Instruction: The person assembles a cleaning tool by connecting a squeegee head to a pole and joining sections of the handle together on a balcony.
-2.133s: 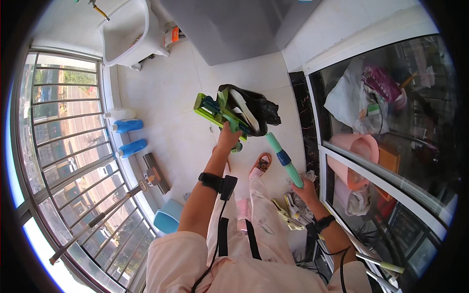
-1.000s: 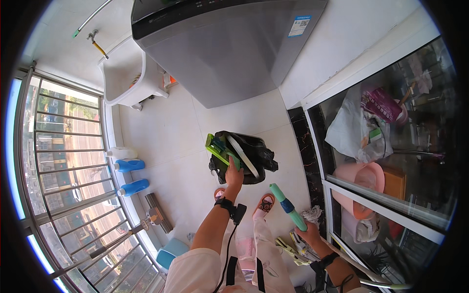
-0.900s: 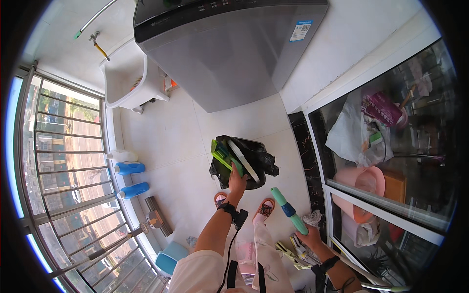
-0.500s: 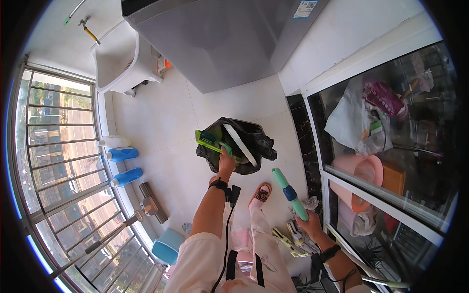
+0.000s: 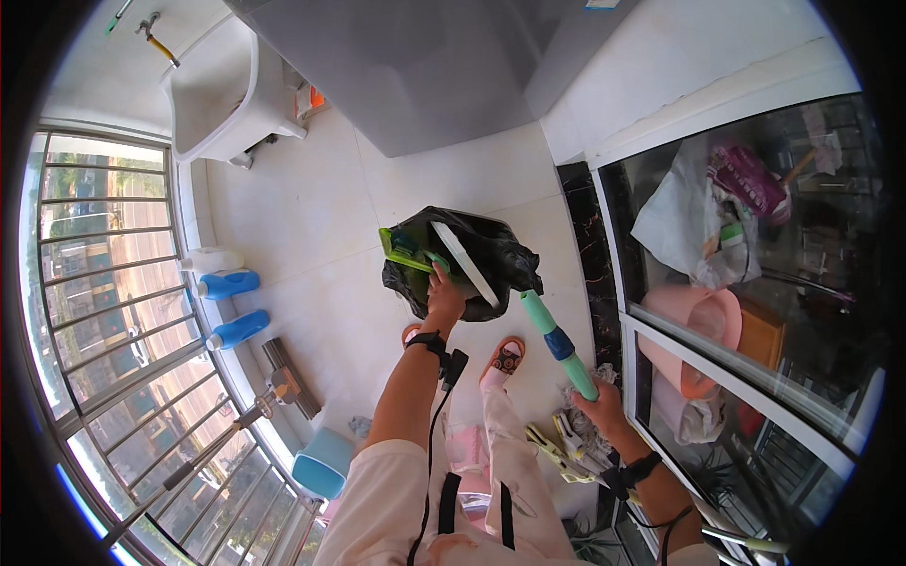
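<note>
the large, smooth grey box-shaped appliance (image 5: 434, 75) is located well beyond the fingers of the left hand (image 5: 447, 300). the white basin (image 5: 193, 123) is located beyond and to the left of these fingers. the open black plastic bag (image 5: 510, 259) is directly below and around them. the light-blue plastic bucket (image 5: 321, 462) is nearer the body, to their left. the pale-green tubular rod with a dark-blue band (image 5: 557, 343) extends forward from the fingers of the right hand (image 5: 602, 404); these are closed around its near end. the flat white strip (image 5: 462, 262) lies across the bag, just right of the left fingers. the lime-green plastic frame (image 5: 404, 251) is at the bag mouth; the left fingers are curled closed on its near end.
</note>
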A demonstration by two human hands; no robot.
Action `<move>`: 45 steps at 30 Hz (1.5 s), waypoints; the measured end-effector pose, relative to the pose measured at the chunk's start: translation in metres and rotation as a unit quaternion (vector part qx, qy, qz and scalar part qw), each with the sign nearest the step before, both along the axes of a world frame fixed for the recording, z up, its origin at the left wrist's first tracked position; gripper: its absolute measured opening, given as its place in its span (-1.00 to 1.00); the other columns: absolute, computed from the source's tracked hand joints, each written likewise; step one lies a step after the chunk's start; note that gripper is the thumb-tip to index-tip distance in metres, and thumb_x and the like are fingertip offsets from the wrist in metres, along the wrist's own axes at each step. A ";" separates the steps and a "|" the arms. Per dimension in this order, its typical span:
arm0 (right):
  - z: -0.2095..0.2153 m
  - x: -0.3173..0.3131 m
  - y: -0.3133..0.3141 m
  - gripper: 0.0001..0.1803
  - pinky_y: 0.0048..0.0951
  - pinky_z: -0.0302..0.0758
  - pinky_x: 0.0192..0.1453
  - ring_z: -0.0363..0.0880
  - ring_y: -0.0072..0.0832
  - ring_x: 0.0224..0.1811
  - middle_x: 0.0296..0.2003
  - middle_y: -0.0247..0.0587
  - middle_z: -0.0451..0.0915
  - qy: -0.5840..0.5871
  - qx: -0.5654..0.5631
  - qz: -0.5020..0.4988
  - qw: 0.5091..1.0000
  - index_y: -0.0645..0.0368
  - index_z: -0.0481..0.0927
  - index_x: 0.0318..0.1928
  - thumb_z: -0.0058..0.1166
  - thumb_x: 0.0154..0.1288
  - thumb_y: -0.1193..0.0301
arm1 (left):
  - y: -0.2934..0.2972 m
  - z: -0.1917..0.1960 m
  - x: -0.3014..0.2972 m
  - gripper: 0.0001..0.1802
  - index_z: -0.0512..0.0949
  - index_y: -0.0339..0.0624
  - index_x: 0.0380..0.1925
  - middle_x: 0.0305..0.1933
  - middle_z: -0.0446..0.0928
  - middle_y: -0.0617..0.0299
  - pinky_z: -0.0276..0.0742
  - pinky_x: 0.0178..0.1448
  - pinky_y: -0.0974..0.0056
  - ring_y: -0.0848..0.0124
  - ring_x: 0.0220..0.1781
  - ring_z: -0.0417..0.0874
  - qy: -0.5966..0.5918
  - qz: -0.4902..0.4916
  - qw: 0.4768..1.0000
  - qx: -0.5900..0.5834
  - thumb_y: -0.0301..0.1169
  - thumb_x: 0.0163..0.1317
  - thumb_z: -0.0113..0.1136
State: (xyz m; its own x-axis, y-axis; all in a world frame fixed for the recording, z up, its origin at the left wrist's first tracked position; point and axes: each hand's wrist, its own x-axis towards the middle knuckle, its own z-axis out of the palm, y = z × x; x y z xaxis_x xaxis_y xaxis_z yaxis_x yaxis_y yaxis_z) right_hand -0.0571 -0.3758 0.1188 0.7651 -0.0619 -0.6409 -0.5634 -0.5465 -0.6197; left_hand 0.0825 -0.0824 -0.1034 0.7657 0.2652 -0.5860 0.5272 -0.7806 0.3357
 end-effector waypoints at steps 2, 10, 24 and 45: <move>0.009 0.006 0.000 -0.72 -0.32 0.42 -0.40 0.50 -0.24 -0.55 -0.59 -0.07 0.51 -0.002 0.003 -0.011 1.000 0.25 0.51 -0.40 0.22 -0.01 0.29 | 0.000 0.009 0.013 -0.06 -0.05 -0.21 0.30 0.10 0.27 -0.21 0.35 0.15 0.06 -0.04 0.15 0.35 0.027 -0.079 0.996 -0.038 -0.25 -0.02 0.27; 0.035 0.004 0.002 -0.70 -0.29 0.41 -0.42 0.51 -0.19 -0.56 -0.62 -0.07 0.50 -0.029 -0.034 0.024 0.999 0.25 0.51 -0.42 0.22 -0.02 0.26 | 0.043 0.135 0.087 -0.41 0.42 -0.25 0.04 -0.13 0.56 0.10 0.48 -0.03 0.21 0.24 -0.10 0.57 -0.085 -0.111 0.973 -0.182 -0.20 0.01 0.26; 0.111 0.031 0.027 -0.65 -0.25 0.43 -0.40 0.53 -0.15 -0.53 -0.61 -0.03 0.51 -0.102 -0.090 0.001 0.991 0.27 0.54 -0.40 0.24 -0.04 0.21 | 0.132 0.508 0.374 -0.40 0.38 -0.23 0.00 -0.14 0.47 0.10 0.49 -0.06 0.25 0.25 -0.13 0.53 -0.540 -0.029 0.837 -0.078 -0.27 -0.06 0.34; 0.153 0.026 0.154 -0.70 -0.27 0.40 -0.44 0.46 -0.15 -0.59 -0.62 0.00 0.48 -0.105 -0.166 -0.188 0.962 0.28 0.50 -0.45 0.23 -0.05 0.29 | 0.181 0.528 0.287 -0.37 0.38 -0.27 0.10 -0.10 0.44 0.09 0.41 0.00 0.29 0.23 -0.11 0.52 -0.465 -0.209 0.833 -0.214 -0.57 -0.10 0.21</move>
State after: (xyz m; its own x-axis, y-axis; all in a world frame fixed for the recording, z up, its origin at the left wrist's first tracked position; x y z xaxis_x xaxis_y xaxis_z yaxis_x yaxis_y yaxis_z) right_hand -0.0316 -0.2221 0.2717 0.7590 -0.5346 -0.3717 -0.6414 -0.5155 -0.5682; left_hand 0.3696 0.0986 0.4243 0.9147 -0.2189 0.3398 -0.4037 -0.5353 0.7420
